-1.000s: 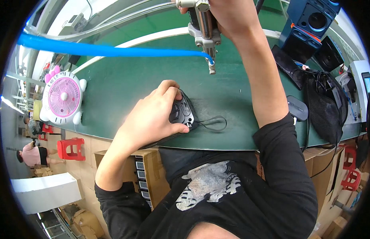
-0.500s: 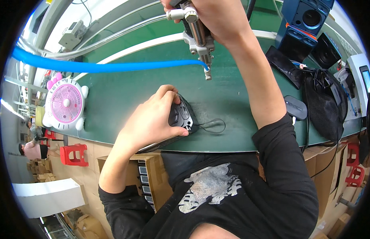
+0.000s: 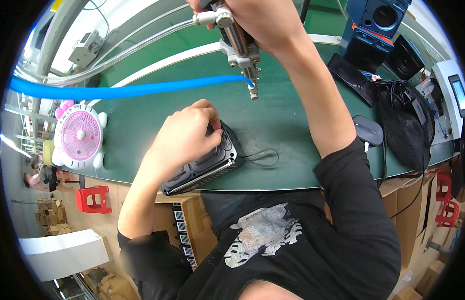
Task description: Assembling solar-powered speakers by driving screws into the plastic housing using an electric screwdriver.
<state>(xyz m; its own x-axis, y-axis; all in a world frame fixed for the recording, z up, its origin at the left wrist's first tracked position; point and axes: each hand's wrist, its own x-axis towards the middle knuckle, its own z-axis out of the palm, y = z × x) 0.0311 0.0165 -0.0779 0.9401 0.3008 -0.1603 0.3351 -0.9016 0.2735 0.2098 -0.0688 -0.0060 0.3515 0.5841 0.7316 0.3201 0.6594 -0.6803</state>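
A black portable speaker (image 3: 212, 169) with a silver rod along its near edge lies on the green table (image 3: 157, 112) at the front edge. A thin black wrist strap (image 3: 266, 158) loops out from its right end. Over the speaker is my left hand (image 3: 185, 132), thumb and bent fingers closed together; what lies between the fingertips is hidden. My right hand (image 3: 265, 20), partly cut off by the upper edge, wraps round a powered screwdriver (image 3: 238, 47). Its metal tip points down above the table, apart from the speaker. A blue hose (image 3: 132, 90) and a clear tube (image 3: 142, 41) run from it leftward.
A pink and white fan (image 3: 80, 135) stands at the table's left. On the right are blue speaker boxes (image 3: 370, 42), a black mesh bag (image 3: 405, 125), a dark oval device (image 3: 368, 131) and cables. A red stool (image 3: 94, 199) and cartons are on the floor.
My left thumb has left the speaker's right corner and drawn in to my fingers. The speaker shows more of its near side. The screwdriver has shifted slightly left in view.
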